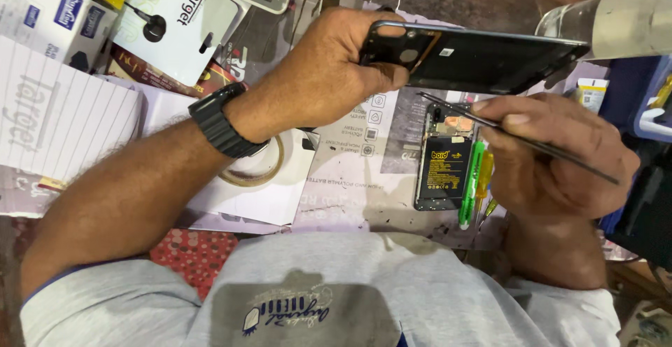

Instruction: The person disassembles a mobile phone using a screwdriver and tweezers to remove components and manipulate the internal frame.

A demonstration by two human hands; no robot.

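Glossy black plastic phone cover [483, 56]; thin metal tweezers [532, 144].

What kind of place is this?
Probably a phone repair bench: the left hand holds a phone cover, the right hand holds tweezers, and an opened phone lies beside screwdrivers.

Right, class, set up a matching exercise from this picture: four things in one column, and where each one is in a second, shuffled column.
Things
1. phone back cover
2. tweezers
3. opened phone body
4. tape roll

Places
A. flat on the table, beside the green screwdriver
B. gripped in the left hand, raised above the table
C. partly hidden under the left wrist
D. pinched in the right hand

Pairs: 1-B, 2-D, 3-A, 4-C
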